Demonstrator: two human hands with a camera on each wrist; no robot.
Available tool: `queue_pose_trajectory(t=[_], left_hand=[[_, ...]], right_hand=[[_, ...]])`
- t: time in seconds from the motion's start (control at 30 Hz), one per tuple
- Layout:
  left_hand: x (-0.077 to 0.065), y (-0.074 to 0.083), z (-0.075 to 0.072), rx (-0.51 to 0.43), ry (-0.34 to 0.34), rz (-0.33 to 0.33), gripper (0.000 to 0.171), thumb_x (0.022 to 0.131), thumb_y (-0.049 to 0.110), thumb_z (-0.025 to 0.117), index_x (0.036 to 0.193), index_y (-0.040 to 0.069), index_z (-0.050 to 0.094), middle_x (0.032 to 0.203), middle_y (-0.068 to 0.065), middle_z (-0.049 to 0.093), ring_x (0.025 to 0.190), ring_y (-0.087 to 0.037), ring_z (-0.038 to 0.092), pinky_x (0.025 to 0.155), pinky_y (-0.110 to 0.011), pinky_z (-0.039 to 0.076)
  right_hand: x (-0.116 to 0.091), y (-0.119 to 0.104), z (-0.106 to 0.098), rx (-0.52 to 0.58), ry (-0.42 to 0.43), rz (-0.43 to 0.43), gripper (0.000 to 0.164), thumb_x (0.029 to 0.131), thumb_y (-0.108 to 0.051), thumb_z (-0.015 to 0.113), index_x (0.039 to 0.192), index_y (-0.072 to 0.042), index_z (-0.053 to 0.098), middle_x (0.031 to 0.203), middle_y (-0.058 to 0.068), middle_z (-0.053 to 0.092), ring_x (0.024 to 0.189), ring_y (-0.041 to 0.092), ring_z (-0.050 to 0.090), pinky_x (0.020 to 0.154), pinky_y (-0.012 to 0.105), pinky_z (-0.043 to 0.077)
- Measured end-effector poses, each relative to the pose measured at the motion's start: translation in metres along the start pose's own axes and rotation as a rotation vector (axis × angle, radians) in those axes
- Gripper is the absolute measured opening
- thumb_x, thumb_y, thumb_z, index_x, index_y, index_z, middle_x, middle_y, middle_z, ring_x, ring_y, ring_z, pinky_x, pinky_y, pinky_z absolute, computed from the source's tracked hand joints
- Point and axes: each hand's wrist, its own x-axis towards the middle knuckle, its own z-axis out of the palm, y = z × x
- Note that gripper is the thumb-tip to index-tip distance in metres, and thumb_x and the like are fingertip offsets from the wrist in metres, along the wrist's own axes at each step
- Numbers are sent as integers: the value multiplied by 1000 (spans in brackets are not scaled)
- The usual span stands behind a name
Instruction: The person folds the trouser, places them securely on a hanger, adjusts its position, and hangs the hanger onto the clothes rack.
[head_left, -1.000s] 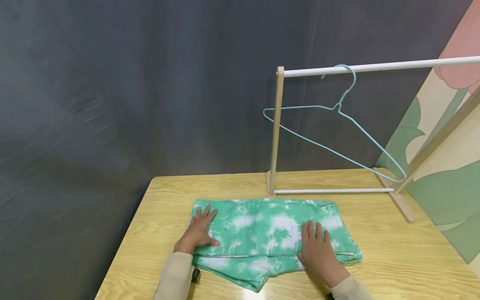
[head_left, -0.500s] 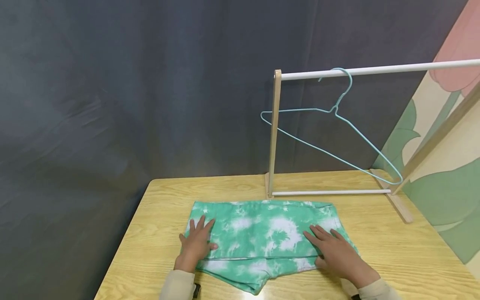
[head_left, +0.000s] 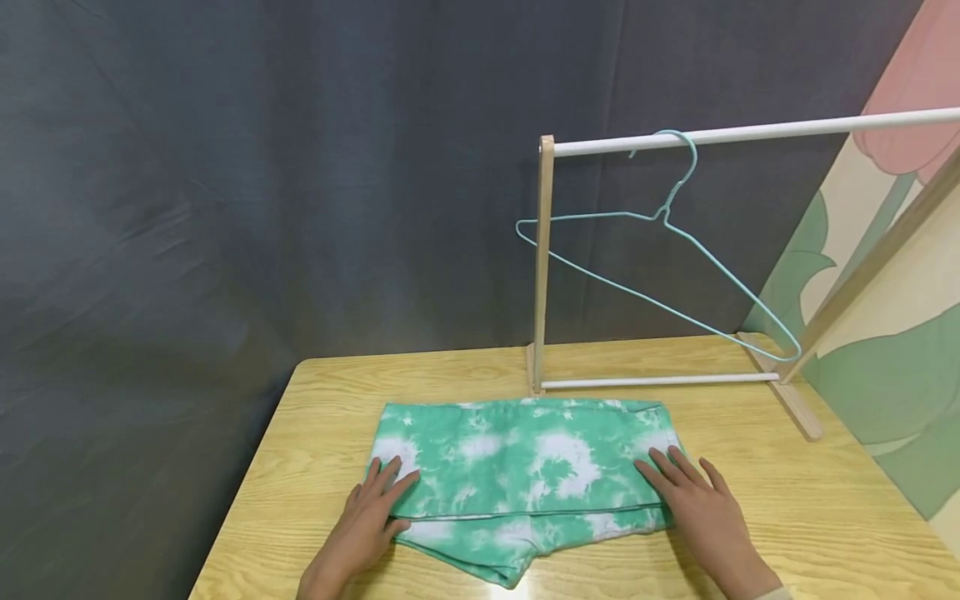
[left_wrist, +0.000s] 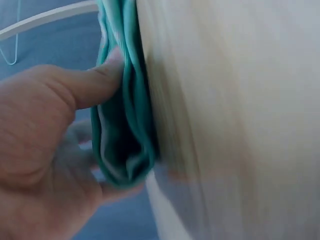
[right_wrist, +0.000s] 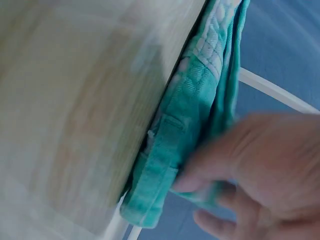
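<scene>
Green-and-white tie-dye pants (head_left: 517,467) lie folded flat on the wooden table (head_left: 322,433), their crotch point towards the front. My left hand (head_left: 360,525) rests its spread fingers on the left end. In the left wrist view its thumb touches the side of the folded layers (left_wrist: 127,120). My right hand (head_left: 701,508) lies at the opposite end, fingers spread, with the fingertips over the cloth's edge. A stitched waistband with a belt loop (right_wrist: 172,132) shows beside the blurred right thumb in the right wrist view.
Behind the pants stands a wooden rack (head_left: 543,275) with a white rail (head_left: 787,129). A light-blue hanger (head_left: 615,287) hangs from it. A dark curtain (head_left: 300,167) covers the back, and a flower-patterned wall (head_left: 900,400) is at the right.
My left hand has slid back and left along the pants towards the front. The right hand has shifted right, from on top of the cloth to its right end.
</scene>
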Motion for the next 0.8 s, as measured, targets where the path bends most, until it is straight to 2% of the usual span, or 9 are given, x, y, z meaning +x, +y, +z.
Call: queue_pose_trajectory(t=[0.07,0.17,0.23,0.3,0.43,0.53,0.63,0.7,0.8], left_hand=[[-4,-3,-2,63,24,31,66,86,-3,71,145,17,51,159,-17,36,149,-49,23,104,-75,33],[-7,-8,-4,177,67,65,75,77,-23,68,141,15,56,155,-14,43,147,-45,32,104,-68,41],[-8,-11,-5,242,94,84,78,73,-27,68,138,15,59,152,-11,48,145,-42,37,104,-63,44],[-7,-12,-5,289,100,114,75,73,-23,72,136,16,60,150,-9,51,143,-39,41,105,-60,45],[-3,-12,0,348,70,185,70,77,-18,72,136,18,61,148,-6,54,142,-36,44,109,-53,44],[0,-9,2,377,95,191,69,76,-18,72,135,17,62,146,-7,56,141,-35,46,110,-50,44],[1,-6,2,388,182,95,65,75,-15,75,133,15,63,143,-12,57,136,-38,50,100,-49,52],[1,-3,1,395,243,-20,61,75,-9,77,130,12,64,133,-16,60,121,-39,61,79,-47,60],[-1,-1,-1,420,276,-188,58,75,1,79,129,11,64,112,-19,66,86,-34,69,48,-41,54]], right_hand=[[-1,2,1,-16,50,15,70,72,17,74,134,-15,63,142,10,60,133,36,52,107,63,39],[1,5,2,-15,179,14,67,69,18,74,128,-14,67,138,8,63,130,35,56,102,60,45],[4,6,2,-6,252,4,67,66,19,74,125,-13,70,136,8,64,128,36,58,98,60,48],[5,7,1,-2,269,13,64,66,19,74,122,-13,72,134,8,66,126,36,59,95,60,49],[2,6,-1,16,89,94,55,72,16,71,120,-10,72,132,9,66,127,39,58,99,66,43],[3,4,-1,35,-40,157,52,78,14,67,124,-9,70,134,11,65,130,43,53,103,70,37],[3,1,-1,6,-47,165,50,80,11,67,126,-10,69,135,11,64,131,44,52,108,69,32],[3,-2,0,-28,-34,143,49,81,8,67,128,-6,66,136,13,63,133,44,50,113,68,26],[1,-10,1,-63,-9,103,48,84,6,65,132,2,60,143,17,56,138,43,43,121,65,13]])
